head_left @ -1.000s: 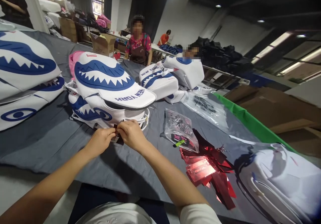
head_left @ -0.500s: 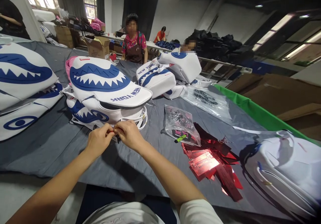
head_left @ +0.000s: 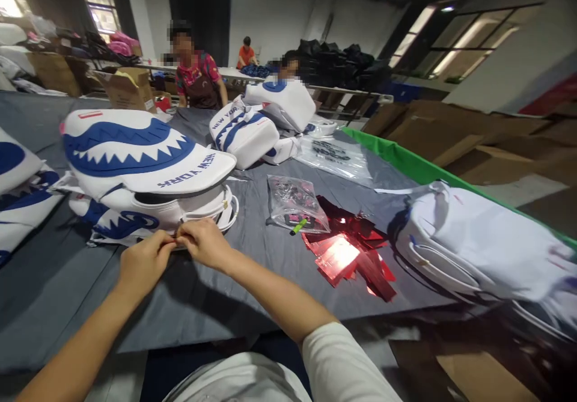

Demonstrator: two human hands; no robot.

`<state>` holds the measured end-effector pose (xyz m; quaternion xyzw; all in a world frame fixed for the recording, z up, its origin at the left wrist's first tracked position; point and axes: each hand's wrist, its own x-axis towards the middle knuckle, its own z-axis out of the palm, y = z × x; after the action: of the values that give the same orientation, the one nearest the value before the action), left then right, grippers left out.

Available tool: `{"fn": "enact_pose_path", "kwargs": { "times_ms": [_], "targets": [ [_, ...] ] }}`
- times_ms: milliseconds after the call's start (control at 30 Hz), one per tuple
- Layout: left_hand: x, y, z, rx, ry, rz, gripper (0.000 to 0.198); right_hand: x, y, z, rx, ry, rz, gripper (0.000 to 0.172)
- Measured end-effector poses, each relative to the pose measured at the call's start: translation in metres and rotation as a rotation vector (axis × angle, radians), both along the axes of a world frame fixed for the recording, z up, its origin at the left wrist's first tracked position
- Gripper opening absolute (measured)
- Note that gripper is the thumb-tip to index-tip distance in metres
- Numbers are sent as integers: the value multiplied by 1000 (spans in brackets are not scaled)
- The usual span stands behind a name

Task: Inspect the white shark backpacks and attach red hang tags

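Observation:
A white backpack (head_left: 198,164) with a blue shark-mouth print and "NEW YORK" lettering lies on the grey-covered table, on top of another white backpack (head_left: 169,210). At the near edge of the lower one, my left hand (head_left: 146,261) and my right hand (head_left: 202,243) meet, fingertips pinched closely together. A tiny bit of red shows between them, too small to name. To the right rest a clear plastic bag (head_left: 295,194) of black and pink pieces, a green marker-like item (head_left: 298,227) and a heap of shiny red strips (head_left: 347,252).
Another white backpack (head_left: 478,240) lies at the right side of the table. More backpacks (head_left: 246,137) are piled at the far side, near a clear bag (head_left: 333,158) and a green edging (head_left: 392,157). One person (head_left: 198,77) is beyond the table. Cardboard (head_left: 451,131) stands behind right.
The view has swung to the right, so everything appears further left. Both hands stay pinched together at the lower backpack's near edge.

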<state>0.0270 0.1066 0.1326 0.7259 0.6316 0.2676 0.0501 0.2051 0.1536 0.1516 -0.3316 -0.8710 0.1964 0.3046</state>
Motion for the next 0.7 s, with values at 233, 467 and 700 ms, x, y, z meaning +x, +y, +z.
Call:
{"fn": "enact_pose_path", "kwargs": {
  "times_ms": [233, 467, 700],
  "targets": [
    [1, 2, 1, 59, 52, -32, 20, 7, 0, 0, 21, 11, -5, 7],
    [11, 1, 11, -15, 65, -67, 16, 18, -1, -7, 19, 62, -36, 8],
    [22, 5, 12, 10, 207, -43, 26, 27, -3, -13, -78, 142, -96, 9]
  ]
}}
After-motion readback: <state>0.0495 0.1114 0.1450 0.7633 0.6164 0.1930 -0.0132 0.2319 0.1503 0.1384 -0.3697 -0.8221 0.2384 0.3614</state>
